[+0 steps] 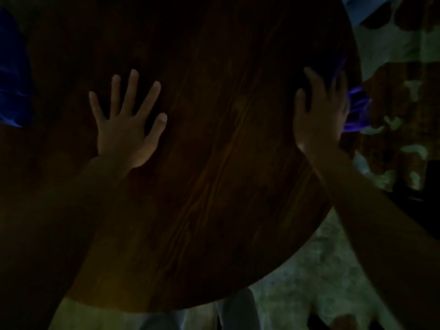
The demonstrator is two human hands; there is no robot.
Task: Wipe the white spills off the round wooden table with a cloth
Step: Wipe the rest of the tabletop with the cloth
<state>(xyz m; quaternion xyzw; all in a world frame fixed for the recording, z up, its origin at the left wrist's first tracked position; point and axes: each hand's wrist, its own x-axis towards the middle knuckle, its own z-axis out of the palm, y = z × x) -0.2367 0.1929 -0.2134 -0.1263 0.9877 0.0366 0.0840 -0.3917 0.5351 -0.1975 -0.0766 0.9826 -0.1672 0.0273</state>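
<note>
Our left hand (126, 129) lies spread flat at centre left of the round wooden table (214, 163), while our right hand (319, 115), nearer the purple cloth (357, 110), seems to clutch it at the table's right edge; no white spills show in the dimness.

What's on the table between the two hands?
Nothing shows there: in the dim head view, only bare wood of the table lies between the flat left hand and the right hand on the purple cloth.
</note>
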